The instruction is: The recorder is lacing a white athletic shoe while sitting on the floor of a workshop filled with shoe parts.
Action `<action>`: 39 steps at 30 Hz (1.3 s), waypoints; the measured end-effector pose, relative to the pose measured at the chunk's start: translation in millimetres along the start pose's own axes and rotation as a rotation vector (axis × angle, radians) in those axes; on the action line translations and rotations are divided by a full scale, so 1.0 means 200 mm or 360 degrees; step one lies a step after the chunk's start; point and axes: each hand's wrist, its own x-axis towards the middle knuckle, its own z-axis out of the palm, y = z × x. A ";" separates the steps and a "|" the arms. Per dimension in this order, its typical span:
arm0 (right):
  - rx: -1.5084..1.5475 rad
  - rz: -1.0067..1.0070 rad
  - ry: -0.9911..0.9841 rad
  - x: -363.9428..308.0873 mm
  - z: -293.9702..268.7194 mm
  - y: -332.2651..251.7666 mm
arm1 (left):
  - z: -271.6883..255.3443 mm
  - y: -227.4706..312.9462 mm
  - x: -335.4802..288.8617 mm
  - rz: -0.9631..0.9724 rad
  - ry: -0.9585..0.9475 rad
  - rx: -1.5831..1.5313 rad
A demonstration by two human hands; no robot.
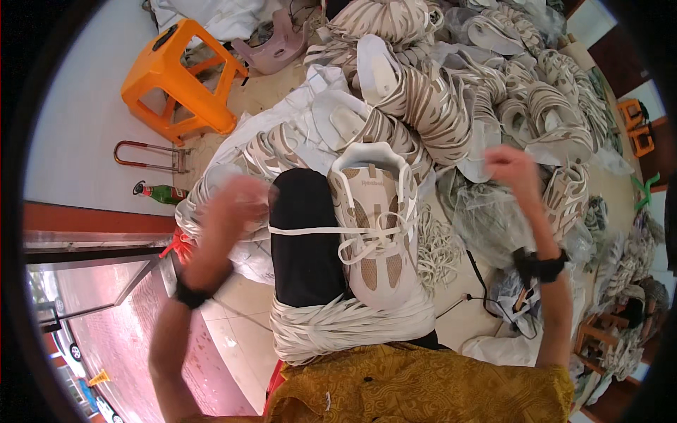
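A beige and white shoe upper (374,233) rests toe toward me, its lace (381,229) crossed through the front and looped near the middle. One end of that lace runs left over a black, rounded, padded-looking form (305,261). Beside this form, my left hand (243,201) is raised near the lace end, its fingers smeared by motion. Whether it holds the lace I cannot tell. Off to the right, my right hand (511,169) is lifted well away from the shoe upper, also blurred. A thick bundle of white laces (352,326) lies across my lap.
Stacked shoe uppers (430,106) pile up ahead and to the right, some in clear plastic bags (490,218). Loose laces (437,247) lie right of the shoe upper. An orange stool (180,77), a metal-framed handle (151,155) and a green bottle (163,192) are at the left.
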 end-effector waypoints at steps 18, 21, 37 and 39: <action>-0.0303 -0.1106 -0.0169 -0.28 0.63 -0.38 | 0.54 0.48 -0.15 0.0768 -0.0206 0.0713; -0.0859 -0.1225 -0.0314 -0.26 0.74 -0.27 | 0.50 0.46 -0.10 0.0644 -0.0081 0.0690; -0.0887 -0.0947 0.0181 -0.13 0.38 -0.05 | 0.42 0.46 -0.10 0.0518 -0.0041 0.0627; -0.0226 -0.0665 -0.0315 -0.21 0.42 -0.18 | 0.42 0.47 -0.10 0.0452 -0.0092 0.0670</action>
